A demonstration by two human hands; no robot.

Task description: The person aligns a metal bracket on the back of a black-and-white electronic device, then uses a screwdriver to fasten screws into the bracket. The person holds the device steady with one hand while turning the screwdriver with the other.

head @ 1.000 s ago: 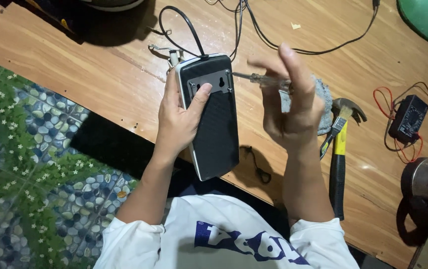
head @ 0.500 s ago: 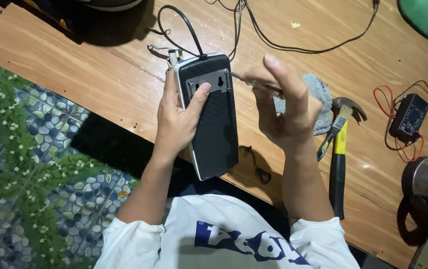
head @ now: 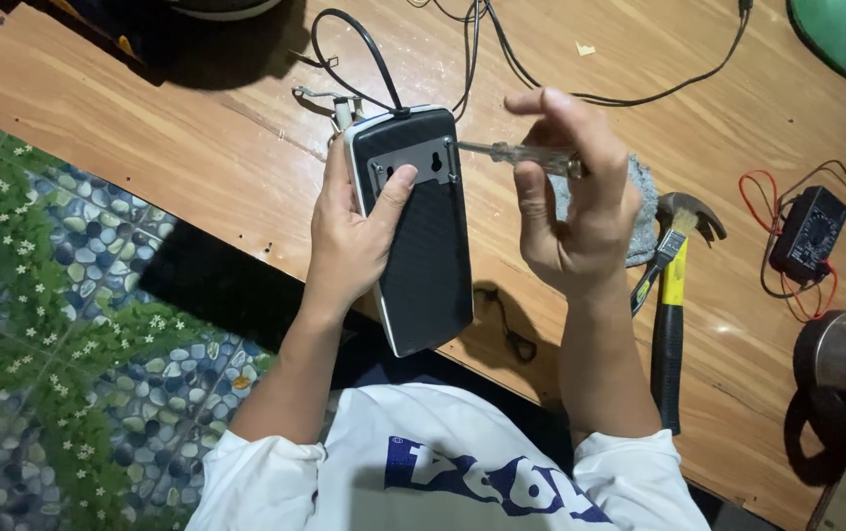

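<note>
small black multimeter (head: pixel 809 234) with dark screen, right on wooden bench (head: pixel 197 138)

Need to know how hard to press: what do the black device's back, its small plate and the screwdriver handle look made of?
Black device: likely plastic, matte ribbed back, pale rim. Small plate: seemingly bare metal, dull grey sheen. Screwdriver: clear plastic handle, see-through, with a thin steel-looking shaft.

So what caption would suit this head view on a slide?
Left hand steadies a black device while right hand applies a screwdriver to its metal plate.
</note>
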